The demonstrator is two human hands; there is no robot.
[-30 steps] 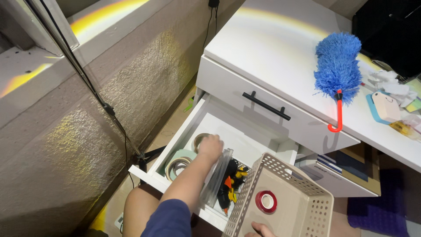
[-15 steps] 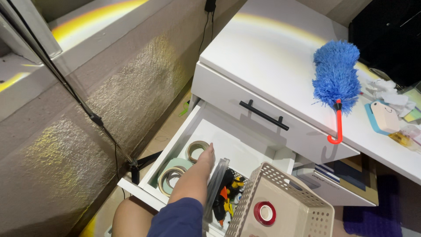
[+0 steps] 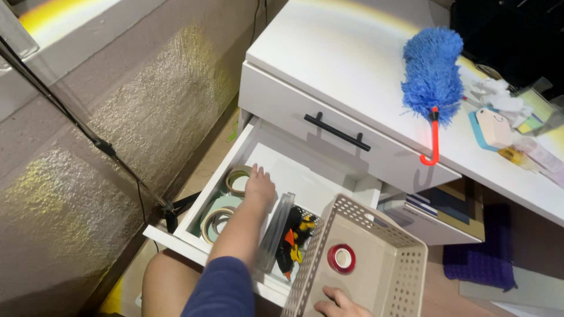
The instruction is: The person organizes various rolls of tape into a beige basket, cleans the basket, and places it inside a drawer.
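- The white worktop (image 3: 352, 53) fills the top of the view from 12 to 3 o'clock; its far right end is cut off by the frame.
- The open white drawer (image 3: 305, 176) sits at centre, under a closed drawer with a black bar handle (image 3: 336, 131).
- A beige perforated basket (image 3: 376, 270) is at 5 o'clock, its lower edge out of frame; it overlaps the drawer's right part and hides what lies under it.
- A blue feather duster (image 3: 433, 70) with a red hooked handle lies on the worktop at 1 o'clock.
- The left hand (image 3: 259, 186) reaches into the drawer, fingers bent down beside a roll of tape (image 3: 237, 179); its grip faces away, so whether it pinches the roll cannot be told.
- The right hand (image 3: 341, 303) at 6 o'clock is mostly cut off; fingers rest on the basket's floor, and how far they close cannot be told.
- A second, larger tape roll (image 3: 215, 222) lies at 8 o'clock in the drawer.
- A red tape roll (image 3: 341, 258) lies flat in the basket.
- Black, yellow and orange tools (image 3: 294, 238) by the basket are too tangled to make out.
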